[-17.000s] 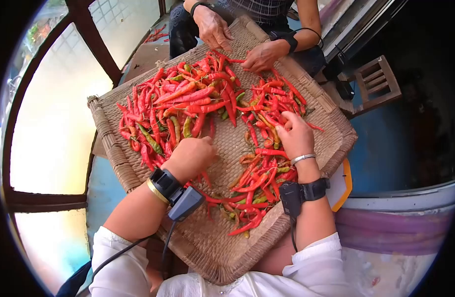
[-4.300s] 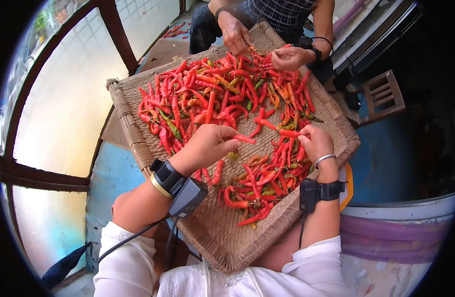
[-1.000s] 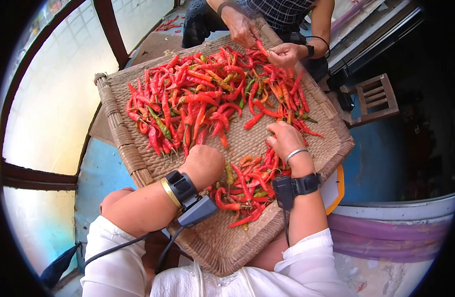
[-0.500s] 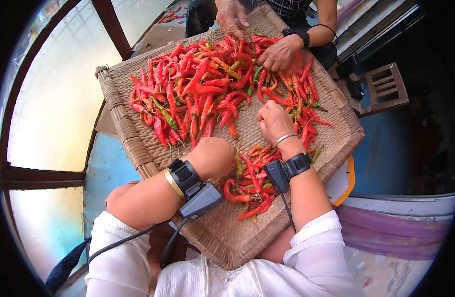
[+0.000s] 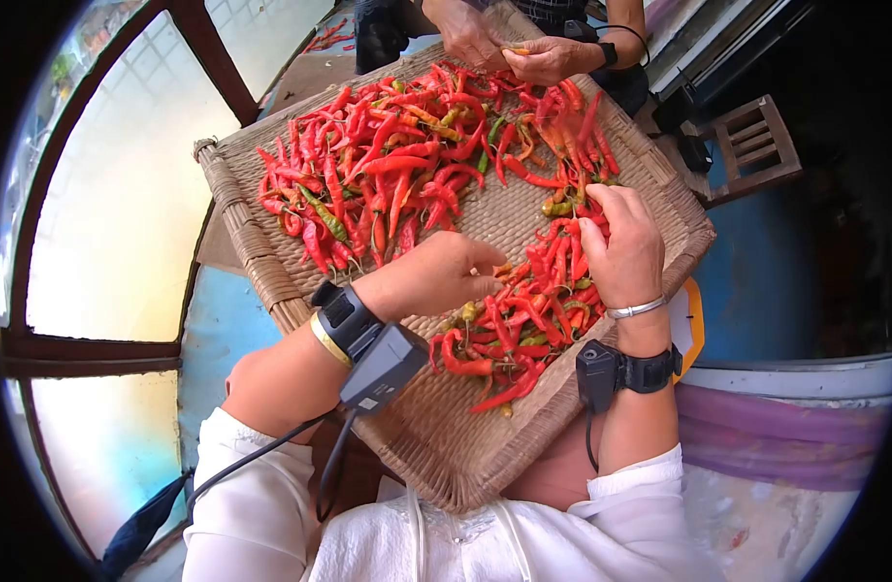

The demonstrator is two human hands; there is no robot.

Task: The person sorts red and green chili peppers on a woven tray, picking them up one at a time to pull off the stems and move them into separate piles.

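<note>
A flat woven tray point(image 5: 436, 427) rests on my lap, covered with red chilies and a few green ones. The large pile point(image 5: 397, 165) fills the far half; a smaller heap point(image 5: 518, 325) lies near me. My left hand point(image 5: 436, 276) hovers at the heap's left edge, fingers curled toward the small chilies there. My right hand point(image 5: 622, 247) lies palm down on the heap's right side, fingers spread over red chilies. Both wrists carry black strapped devices. Whether either hand grips a chili is hidden.
Another person sits across the tray; that person's hands point(image 5: 523, 53) work a chili at the far edge. A small wooden stool point(image 5: 751, 145) stands to the right. A window with dark frame bars point(image 5: 223, 68) is at the left. An orange-edged board point(image 5: 693, 325) pokes out under the tray.
My right hand has moved right and toward me, gathering chilies against the near heap. My left hand has uncurled and reached forward to the heap's edge. The other person's hands came together.
</note>
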